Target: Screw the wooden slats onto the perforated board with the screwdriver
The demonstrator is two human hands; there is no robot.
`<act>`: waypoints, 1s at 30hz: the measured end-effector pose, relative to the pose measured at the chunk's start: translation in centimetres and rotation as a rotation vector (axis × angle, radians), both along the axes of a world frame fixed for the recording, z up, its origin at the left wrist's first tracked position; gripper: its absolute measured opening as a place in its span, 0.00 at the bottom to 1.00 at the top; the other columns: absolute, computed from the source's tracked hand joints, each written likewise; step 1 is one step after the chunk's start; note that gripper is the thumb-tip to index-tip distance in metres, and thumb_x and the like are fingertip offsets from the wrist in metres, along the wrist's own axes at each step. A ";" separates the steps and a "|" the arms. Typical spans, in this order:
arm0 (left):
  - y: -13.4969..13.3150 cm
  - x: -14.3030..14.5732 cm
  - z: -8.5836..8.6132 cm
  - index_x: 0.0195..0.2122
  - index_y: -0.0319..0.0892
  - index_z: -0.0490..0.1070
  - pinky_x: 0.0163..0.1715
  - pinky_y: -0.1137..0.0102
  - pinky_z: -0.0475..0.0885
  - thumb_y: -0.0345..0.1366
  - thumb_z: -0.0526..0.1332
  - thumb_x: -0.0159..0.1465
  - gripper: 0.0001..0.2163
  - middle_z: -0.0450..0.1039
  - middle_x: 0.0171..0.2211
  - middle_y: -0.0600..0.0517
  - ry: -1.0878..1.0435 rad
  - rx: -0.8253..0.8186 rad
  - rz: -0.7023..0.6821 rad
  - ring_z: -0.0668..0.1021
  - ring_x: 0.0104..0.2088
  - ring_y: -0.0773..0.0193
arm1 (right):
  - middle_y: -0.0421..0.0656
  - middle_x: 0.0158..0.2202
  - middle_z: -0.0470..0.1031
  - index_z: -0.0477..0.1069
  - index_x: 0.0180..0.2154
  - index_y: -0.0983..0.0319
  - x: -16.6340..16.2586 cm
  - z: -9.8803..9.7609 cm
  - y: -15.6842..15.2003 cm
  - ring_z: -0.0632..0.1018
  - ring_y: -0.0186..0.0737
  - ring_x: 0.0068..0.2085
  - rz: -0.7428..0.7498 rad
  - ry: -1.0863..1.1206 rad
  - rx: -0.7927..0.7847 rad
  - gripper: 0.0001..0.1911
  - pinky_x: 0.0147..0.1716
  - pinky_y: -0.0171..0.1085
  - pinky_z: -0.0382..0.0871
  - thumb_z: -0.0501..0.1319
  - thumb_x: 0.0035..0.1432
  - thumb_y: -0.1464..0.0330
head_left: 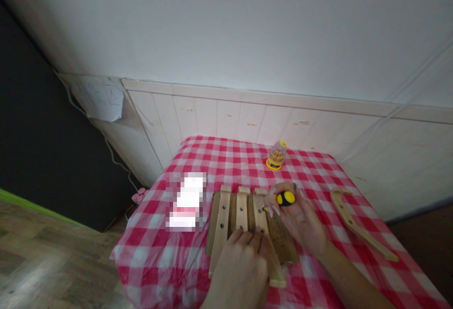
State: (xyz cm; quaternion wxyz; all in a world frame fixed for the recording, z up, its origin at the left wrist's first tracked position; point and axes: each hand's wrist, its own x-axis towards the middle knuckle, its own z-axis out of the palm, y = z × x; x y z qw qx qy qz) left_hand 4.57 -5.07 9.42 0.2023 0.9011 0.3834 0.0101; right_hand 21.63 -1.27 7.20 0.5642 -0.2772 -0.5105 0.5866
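On the checked tablecloth lies a wooden assembly: pale curved slats (pixel 224 233) with dark screws in them, set over a darker wooden board (pixel 283 238). My left hand (pixel 246 264) presses down on the middle and right slats, its fingers bent together over them and its thumb hidden. In my right hand (pixel 300 221) is a screwdriver (pixel 286 198) with a yellow and black handle, held between the fingers. Its shaft slants left toward the upper screw (pixel 260 211) of the right slat; whether the tip sits in the screw I cannot tell.
A clear container with yellow base and bits (pixel 276 157) stands farther back. To the right lies a loose curved wooden piece (pixel 350 221). A blurred-out white rectangle (pixel 187 200) is at the left. A panelled wall (pixel 219 115) borders the tablecloth (pixel 152 247) at the back.
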 end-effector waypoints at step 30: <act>0.0 0.0 -0.3 0.60 0.28 0.73 0.57 0.57 0.74 0.23 0.58 0.65 0.21 0.76 0.58 0.36 -0.025 0.011 -0.009 0.81 0.53 0.49 | 0.39 0.29 0.65 0.69 0.42 0.53 0.2 -0.3 -0.2 0.66 0.43 0.31 0.011 -0.082 0.035 0.23 0.37 0.44 0.66 0.56 0.64 0.42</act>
